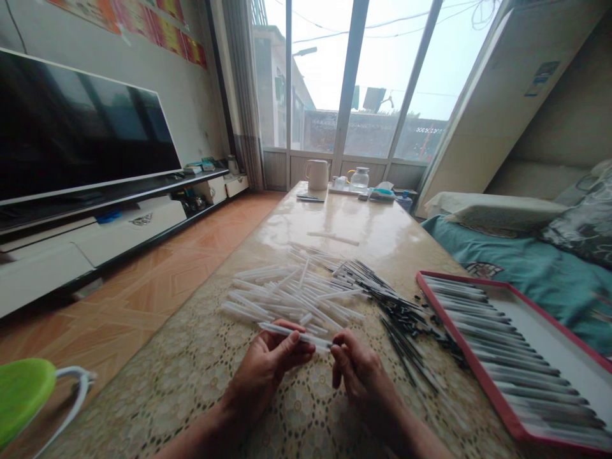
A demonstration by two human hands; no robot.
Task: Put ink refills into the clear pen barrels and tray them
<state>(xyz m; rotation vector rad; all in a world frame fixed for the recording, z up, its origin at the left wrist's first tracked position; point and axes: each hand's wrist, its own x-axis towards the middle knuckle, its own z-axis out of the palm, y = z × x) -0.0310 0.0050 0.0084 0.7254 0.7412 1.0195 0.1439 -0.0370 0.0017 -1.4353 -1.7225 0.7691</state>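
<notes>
Head view: tubes litter patterned table before windows.

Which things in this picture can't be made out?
All in the head view:
What, if anything, the right hand holds by the held white tube: hidden by that hand.
Exact shape of the small black pieces: too small, blurred.
Rest of the green seat: cut off by left edge.

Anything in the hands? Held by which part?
A whitish tube: the left hand holds it around the middle. The right hand is at its right end; whether it grips the tube or a small piece can't be told.
</notes>
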